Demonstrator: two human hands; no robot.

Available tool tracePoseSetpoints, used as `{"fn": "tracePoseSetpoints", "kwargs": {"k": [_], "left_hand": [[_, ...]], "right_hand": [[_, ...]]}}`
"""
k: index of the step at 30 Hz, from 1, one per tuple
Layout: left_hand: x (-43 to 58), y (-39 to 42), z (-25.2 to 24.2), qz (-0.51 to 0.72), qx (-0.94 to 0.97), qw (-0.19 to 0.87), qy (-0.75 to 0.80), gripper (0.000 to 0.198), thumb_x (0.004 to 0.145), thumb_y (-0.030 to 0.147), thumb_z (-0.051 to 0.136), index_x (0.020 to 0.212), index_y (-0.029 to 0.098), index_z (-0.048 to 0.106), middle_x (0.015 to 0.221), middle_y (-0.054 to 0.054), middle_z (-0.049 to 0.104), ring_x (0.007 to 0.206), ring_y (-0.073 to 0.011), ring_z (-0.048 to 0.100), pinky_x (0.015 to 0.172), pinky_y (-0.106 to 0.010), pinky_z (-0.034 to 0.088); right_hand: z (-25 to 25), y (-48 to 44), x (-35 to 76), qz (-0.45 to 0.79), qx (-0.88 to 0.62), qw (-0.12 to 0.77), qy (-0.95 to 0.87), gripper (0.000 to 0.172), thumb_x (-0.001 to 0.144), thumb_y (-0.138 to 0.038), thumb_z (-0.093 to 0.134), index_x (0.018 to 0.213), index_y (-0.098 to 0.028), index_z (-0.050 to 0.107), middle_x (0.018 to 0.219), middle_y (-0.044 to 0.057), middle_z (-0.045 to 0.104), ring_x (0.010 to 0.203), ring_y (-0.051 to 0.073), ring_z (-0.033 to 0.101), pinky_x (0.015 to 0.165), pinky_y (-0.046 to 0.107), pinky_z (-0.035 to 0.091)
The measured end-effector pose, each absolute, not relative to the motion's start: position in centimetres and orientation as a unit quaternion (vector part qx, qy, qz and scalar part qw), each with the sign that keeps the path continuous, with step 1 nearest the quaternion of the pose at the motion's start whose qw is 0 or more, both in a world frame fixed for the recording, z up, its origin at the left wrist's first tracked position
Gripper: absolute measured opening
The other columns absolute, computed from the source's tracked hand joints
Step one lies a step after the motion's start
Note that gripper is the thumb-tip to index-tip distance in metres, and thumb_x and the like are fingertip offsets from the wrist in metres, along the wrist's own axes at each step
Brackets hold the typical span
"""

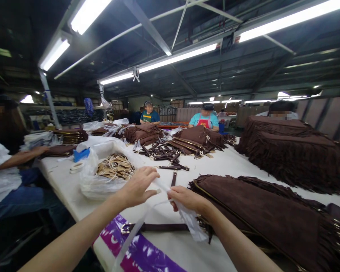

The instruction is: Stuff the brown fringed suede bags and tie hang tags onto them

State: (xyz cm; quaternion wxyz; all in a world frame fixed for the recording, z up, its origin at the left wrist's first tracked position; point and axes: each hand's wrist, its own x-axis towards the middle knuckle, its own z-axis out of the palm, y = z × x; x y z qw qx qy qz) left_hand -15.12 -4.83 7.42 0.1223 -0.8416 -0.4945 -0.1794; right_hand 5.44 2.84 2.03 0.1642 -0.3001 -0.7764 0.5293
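Both my hands pinch a thin clear plastic sleeve [190,221] over the white table [215,166]. My left hand [137,187] grips its upper end with thumb and fingers. My right hand [187,199] holds the other part, which hangs crumpled below it. Under my hands a dark brown strap [161,227] with a metal buckle lies flat. A brown suede fringed bag [260,211] lies just right of my right hand.
An open plastic bag of tan tags [115,167] sits left of my hands. Loose brown straps [167,153] and stacks of fringed bags [294,151] cover the far table. A person in white sits at the left; others work at the far end.
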Motion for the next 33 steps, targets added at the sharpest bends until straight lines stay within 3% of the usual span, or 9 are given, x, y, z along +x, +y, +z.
{"fn": "tracePoseSetpoints", "kwargs": {"k": [3, 6, 10, 14, 17, 22, 25, 28, 33], "left_hand": [[-14.5, -6.4, 6.7, -0.293, -0.784, 0.143, -0.528, 0.022, 0.09, 0.025, 0.049, 0.11, 0.017, 0.054, 0.12, -0.013, 0.056, 0.115, -0.0273, 0.047, 0.102, -0.044, 0.035], [-14.0, -7.3, 5.4, -0.308, -0.765, 0.034, -0.564, 0.02, 0.094, 0.031, 0.041, 0.102, 0.018, 0.055, 0.106, -0.01, 0.06, 0.102, -0.0241, 0.054, 0.091, -0.038, 0.041], [-13.6, -6.8, 3.4, -0.273, -0.743, -0.063, -0.608, 0.018, 0.092, 0.033, 0.042, 0.089, 0.02, 0.053, 0.084, -0.004, 0.062, 0.08, -0.0199, 0.057, 0.073, -0.032, 0.041], [-13.6, -5.6, 1.5, -0.293, -0.702, -0.177, -0.625, 0.029, 0.093, 0.035, 0.031, 0.073, 0.02, 0.047, 0.061, 0.001, 0.052, 0.059, -0.0153, 0.051, 0.061, -0.028, 0.039], [-13.6, -4.6, 0.0, -0.327, -0.648, -0.337, -0.6, 0.031, 0.088, 0.041, 0.034, 0.074, 0.018, 0.049, 0.062, 0.001, 0.052, 0.055, -0.0138, 0.052, 0.057, -0.026, 0.042], [-13.1, -3.6, 0.0, -0.336, -0.62, -0.387, -0.595, 0.022, 0.077, 0.032, 0.049, 0.086, 0.015, 0.058, 0.082, -0.002, 0.06, 0.072, -0.0152, 0.057, 0.059, -0.025, 0.044], [-12.6, -2.9, 0.7, -0.354, -0.587, -0.513, -0.516, 0.031, 0.069, 0.026, 0.059, 0.099, 0.016, 0.06, 0.098, -0.004, 0.062, 0.078, -0.0144, 0.059, 0.057, -0.021, 0.045], [-12.2, -1.7, 0.4, -0.421, -0.465, -0.645, -0.437, 0.037, 0.07, 0.035, 0.069, 0.099, 0.015, 0.058, 0.083, -0.002, 0.06, 0.058, -0.0084, 0.056, 0.043, -0.015, 0.033], [-11.1, 0.1, -1.9, -0.491, -0.36, -0.676, -0.416, 0.034, 0.071, 0.032, 0.078, 0.087, 0.013, 0.054, 0.06, 0.007, 0.044, 0.041, -0.0013, 0.037, 0.036, -0.012, 0.013]], "right_hand": [[1.2, 3.4, 5.4, 0.58, -0.293, 0.246, -0.719, 0.033, 0.084, -0.052, 0.045, 0.079, -0.019, 0.049, 0.062, -0.004, 0.052, 0.052, 0.012, 0.053, 0.055, 0.025, 0.042], [0.6, 3.5, 4.6, 0.611, -0.274, 0.309, -0.676, 0.044, 0.079, -0.063, 0.048, 0.08, -0.02, 0.049, 0.066, -0.004, 0.054, 0.059, 0.013, 0.055, 0.066, 0.03, 0.046], [-0.4, 3.6, 3.2, 0.636, -0.263, 0.378, -0.619, 0.046, 0.077, -0.065, 0.057, 0.083, -0.02, 0.053, 0.07, -0.001, 0.061, 0.067, 0.015, 0.058, 0.066, 0.028, 0.043], [-2.5, 3.7, 2.8, 0.684, -0.282, 0.387, -0.55, 0.046, 0.07, -0.061, 0.069, 0.082, -0.018, 0.059, 0.068, -0.001, 0.064, 0.062, 0.014, 0.055, 0.058, 0.025, 0.036], [-3.6, 3.5, 2.9, 0.698, -0.294, 0.378, -0.532, 0.047, 0.066, -0.061, 0.072, 0.077, -0.017, 0.061, 0.067, 0.0, 0.064, 0.061, 0.014, 0.053, 0.058, 0.025, 0.036], [-3.1, 3.3, 2.9, 0.725, -0.275, 0.358, -0.52, 0.051, 0.06, -0.062, 0.075, 0.081, -0.016, 0.065, 0.073, 0.001, 0.065, 0.07, 0.017, 0.058, 0.063, 0.027, 0.041], [-2.4, 3.4, 2.7, 0.733, -0.245, 0.343, -0.534, 0.052, 0.064, -0.063, 0.072, 0.084, -0.016, 0.067, 0.071, 0.001, 0.066, 0.064, 0.016, 0.056, 0.06, 0.027, 0.041], [-2.1, 3.4, 2.3, 0.713, -0.227, 0.349, -0.564, 0.05, 0.07, -0.064, 0.069, 0.09, -0.018, 0.068, 0.074, 0.0, 0.067, 0.067, 0.017, 0.058, 0.063, 0.027, 0.043], [-2.7, 3.7, 1.6, 0.639, -0.263, 0.399, -0.603, 0.057, 0.078, -0.066, 0.057, 0.109, -0.02, 0.067, 0.101, 0.005, 0.07, 0.101, 0.024, 0.06, 0.089, 0.036, 0.046]]}}
